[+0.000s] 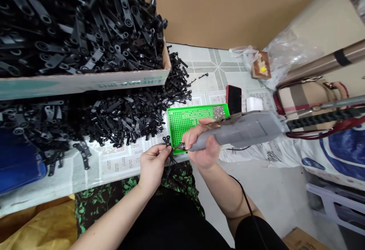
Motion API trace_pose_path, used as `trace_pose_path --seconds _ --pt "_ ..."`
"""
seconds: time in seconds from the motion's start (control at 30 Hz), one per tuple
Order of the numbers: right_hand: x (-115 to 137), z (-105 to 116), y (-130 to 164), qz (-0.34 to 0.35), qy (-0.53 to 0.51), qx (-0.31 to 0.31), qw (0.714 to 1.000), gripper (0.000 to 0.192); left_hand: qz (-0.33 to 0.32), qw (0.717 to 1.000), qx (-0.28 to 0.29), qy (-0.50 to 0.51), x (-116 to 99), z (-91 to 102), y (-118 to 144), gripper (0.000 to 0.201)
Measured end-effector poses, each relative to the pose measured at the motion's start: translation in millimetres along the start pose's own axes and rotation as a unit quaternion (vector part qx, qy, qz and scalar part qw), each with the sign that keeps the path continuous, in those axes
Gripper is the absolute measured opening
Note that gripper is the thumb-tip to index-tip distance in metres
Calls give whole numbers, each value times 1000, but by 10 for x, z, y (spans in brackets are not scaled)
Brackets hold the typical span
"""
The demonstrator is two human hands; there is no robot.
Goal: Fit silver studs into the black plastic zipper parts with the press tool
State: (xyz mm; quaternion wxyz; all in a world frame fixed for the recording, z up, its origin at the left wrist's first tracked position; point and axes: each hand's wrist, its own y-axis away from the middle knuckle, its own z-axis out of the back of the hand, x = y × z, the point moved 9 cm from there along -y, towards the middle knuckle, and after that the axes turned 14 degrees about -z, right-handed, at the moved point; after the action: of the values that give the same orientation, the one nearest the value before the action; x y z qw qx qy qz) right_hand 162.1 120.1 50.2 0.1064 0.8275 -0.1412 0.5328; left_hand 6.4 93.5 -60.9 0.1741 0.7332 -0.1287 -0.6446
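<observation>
Over the near table edge, just in front of the green tray [182,122], two hands meet. One left hand [152,164] pinches a single small black plastic part [167,143] between thumb and fingertips; the part looks like a flat strap with ring-shaped ends, though blur hides its finer shape. One right hand [203,147] is wrapped tight around one grey electric screwdriver [242,130], whose tip touches the part. One black cord [245,196] trails from the tool past the right forearm. One heap of tiny silver screws [218,112] fills the tray's far corner. Black parts of the same sort lie in two masses, too many to count: one cardboard box [85,80] full, one loose pile [134,113] on the table. One red phone [234,98] stands behind the tray.
</observation>
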Motion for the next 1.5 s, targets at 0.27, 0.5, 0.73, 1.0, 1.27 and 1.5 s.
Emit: trace_pose_path --seconds 0.27,0.5,0.73,1.0,1.27,1.5 --pt "-46 -42 22 4 -5 14 1000 28 -13 1000 -4 -15 13 28 -1 20" --pt "-63 -85 52 10 -25 39 999 27 -10 1000 -12 -21 -3 34 -4 19" --pt "-92 -197 150 26 39 112 993 28 -15 1000 -16 -15 -67 30 9 17" --pt "-187 -258 259 19 100 158 982 32 -16 1000 -7 -9 -99 6 7 15" --pt "283 293 -432 135 41 -61 988 23 44 997 66 13 -90 9 187 33" --pt "-19 548 -831 76 102 -123 984 31 203 974 93 49 149 -245 421 48"
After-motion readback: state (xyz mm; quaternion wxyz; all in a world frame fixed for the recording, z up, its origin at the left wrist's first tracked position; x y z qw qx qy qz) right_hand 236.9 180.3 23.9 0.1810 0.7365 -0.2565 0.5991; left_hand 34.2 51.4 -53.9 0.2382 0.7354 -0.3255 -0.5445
